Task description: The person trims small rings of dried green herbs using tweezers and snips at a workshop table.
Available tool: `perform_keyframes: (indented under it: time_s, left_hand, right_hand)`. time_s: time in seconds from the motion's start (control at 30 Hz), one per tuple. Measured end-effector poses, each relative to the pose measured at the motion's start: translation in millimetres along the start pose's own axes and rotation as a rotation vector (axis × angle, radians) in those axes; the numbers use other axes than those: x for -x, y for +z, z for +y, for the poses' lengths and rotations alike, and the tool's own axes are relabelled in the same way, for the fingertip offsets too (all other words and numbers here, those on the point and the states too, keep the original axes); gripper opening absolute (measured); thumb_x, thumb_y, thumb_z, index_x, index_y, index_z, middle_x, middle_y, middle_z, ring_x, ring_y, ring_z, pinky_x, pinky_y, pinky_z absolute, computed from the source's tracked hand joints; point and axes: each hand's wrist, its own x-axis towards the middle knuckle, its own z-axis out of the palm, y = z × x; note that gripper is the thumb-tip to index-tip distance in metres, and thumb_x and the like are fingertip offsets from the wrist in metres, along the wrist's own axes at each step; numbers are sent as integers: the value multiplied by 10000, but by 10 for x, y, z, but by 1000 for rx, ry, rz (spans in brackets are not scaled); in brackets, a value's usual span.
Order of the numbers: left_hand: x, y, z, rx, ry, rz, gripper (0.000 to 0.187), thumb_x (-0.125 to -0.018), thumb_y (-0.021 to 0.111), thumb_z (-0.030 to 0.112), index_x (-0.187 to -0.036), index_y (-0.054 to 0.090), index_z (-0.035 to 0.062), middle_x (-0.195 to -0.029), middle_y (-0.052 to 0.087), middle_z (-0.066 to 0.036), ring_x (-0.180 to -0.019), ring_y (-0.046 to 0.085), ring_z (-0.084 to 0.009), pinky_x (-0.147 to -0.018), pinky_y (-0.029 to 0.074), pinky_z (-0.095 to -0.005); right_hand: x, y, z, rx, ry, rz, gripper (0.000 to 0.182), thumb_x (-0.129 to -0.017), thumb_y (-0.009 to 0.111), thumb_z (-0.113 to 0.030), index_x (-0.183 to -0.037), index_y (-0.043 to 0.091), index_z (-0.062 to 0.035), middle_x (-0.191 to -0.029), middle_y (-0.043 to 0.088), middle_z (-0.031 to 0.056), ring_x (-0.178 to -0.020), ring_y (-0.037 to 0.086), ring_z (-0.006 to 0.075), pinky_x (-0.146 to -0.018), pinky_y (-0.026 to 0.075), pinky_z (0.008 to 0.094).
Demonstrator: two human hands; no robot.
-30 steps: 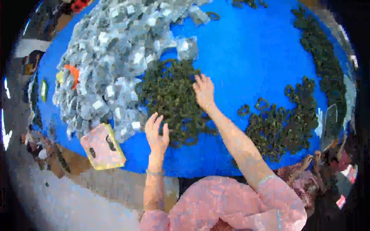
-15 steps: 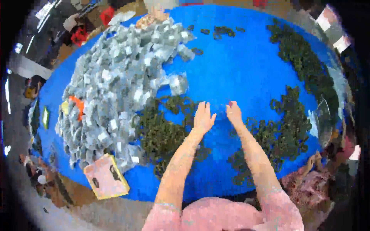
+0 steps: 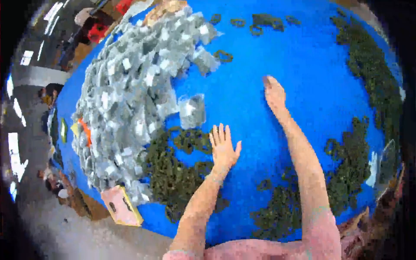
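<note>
My left hand point(image 3: 224, 149) lies palm down over the blue table point(image 3: 247, 108), fingers stretched and spread, holding nothing. Just left of it is a heap of dark green, ring-like pieces point(image 3: 175, 180). A clear plastic packet point(image 3: 192, 111) rests above that hand, apart from the large pile of similar packets point(image 3: 125, 91). Farther out over the blue surface is my right hand point(image 3: 275, 93), its fingers drawn together. Whatever may be between those fingertips is hidden or too small to make out.
More dark pieces form a long band point(image 3: 370, 65) at the right and a heap point(image 3: 281, 208) near my right forearm. A few lie at the far edge point(image 3: 266, 21). A pink, yellow-edged box point(image 3: 122, 206) stands at the near left. Another person's hand point(image 3: 167, 11) is behind the packets.
My right hand has moved away from me, farther across the table. My left hand has drawn back slightly and spread its fingers. The camera view has shifted.
</note>
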Motion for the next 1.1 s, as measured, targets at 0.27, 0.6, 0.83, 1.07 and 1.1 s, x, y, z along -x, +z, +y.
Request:
perform_keyframes:
  time_s: [0.27, 0.6, 0.83, 1.07, 1.1]
  left_hand:
    - [-30, 30, -82, 205, 2, 102, 713, -791, 590, 357, -1373, 362, 15, -1447, 311, -214, -1349, 248, -421, -1098, 188, -528]
    - [56, -99, -101, 302, -57, 23, 705, -837, 544, 326, -1365, 314, -80, -1468, 222, -266, -1399, 75, -425, -1150, 71, -517]
    - [14, 484, -144, 310, 61, 352, 687, -848, 527, 345, -1339, 350, -101, -1442, 223, -306, -1383, 42, -474, -1124, 30, -562]
    - [392, -384, 31, 219, 247, -52, 648, -864, 483, 411, -1265, 470, -99, -1446, 245, -320, -1363, 127, -489, -1102, 120, -558]
    - [673, -732, 22, 336, 304, -99, 534, -878, 489, 377, -1187, 559, -52, -1363, 414, -270, -1274, 354, -444, -1040, 283, -523]
  right_hand:
    - [-1057, 1168, -552, 144, -55, -225, 377, -874, 529, -393, -1181, 557, -175, -955, 681, 86, -843, 641, 330, -672, 484, 420]
    - [530, 93, -1379, -367, 132, -548, 302, -848, 670, -271, -994, 645, -7, -816, 638, 30, -679, 520, 105, -653, 427, 225]
    - [1664, -623, -2024, -506, 268, -560, 325, -859, 664, -215, -1103, 639, -1, -764, 592, 16, -616, 398, 73, -547, 352, 228]
    - [2893, -1627, -2367, -300, 387, -491, 323, -909, 593, -243, -1100, 635, 14, -797, 585, 12, -690, 470, 90, -645, 393, 235]
    - [3028, -1680, -2397, -295, 364, -492, 323, -909, 593, -243, -1100, 635, 14, -797, 585, 12, -690, 470, 90, -645, 393, 235]
